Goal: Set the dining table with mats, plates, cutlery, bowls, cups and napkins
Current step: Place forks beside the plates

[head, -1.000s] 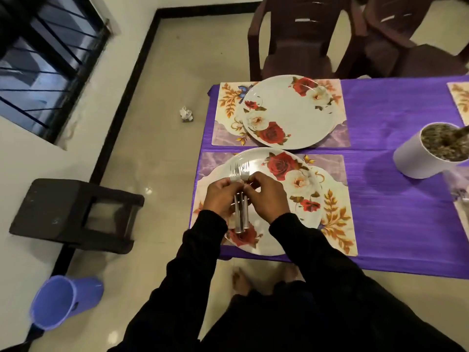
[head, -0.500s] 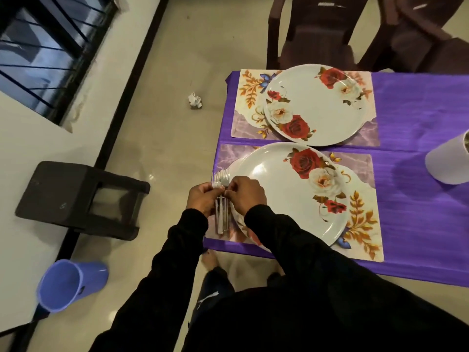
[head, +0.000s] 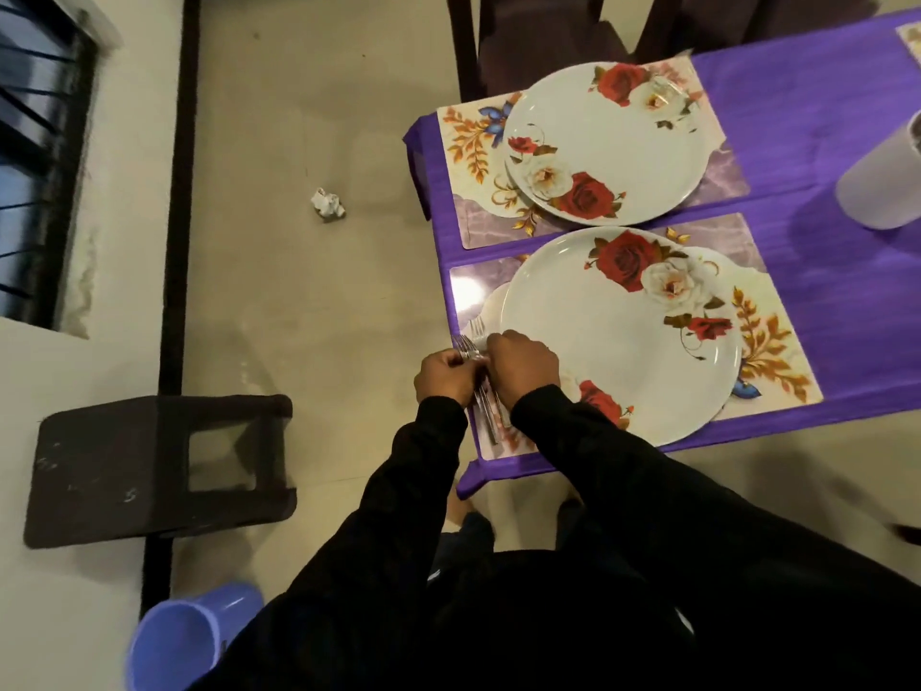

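The left hand [head: 445, 377] is curled round a bundle of forks [head: 479, 386] at the near left corner of the table, over the bare left strip of the near placemat [head: 466, 291]. The bundle is stiff, smooth metal, light in total, and probably slippery where the handles slide against one another. The tines project past the knuckles toward the far side; the handles hang below both hands. How many forks are in the bundle cannot be told.

The right hand [head: 523, 364] touches the left, fingers curled onto the necks of the forks just below the tines; it appears to be pinching one piece off the bundle. The neck is the sound hold for separating a single fork.

The near plate [head: 623, 341] lies just right of the hands on the same placemat. It is rigid and possibly breakable.
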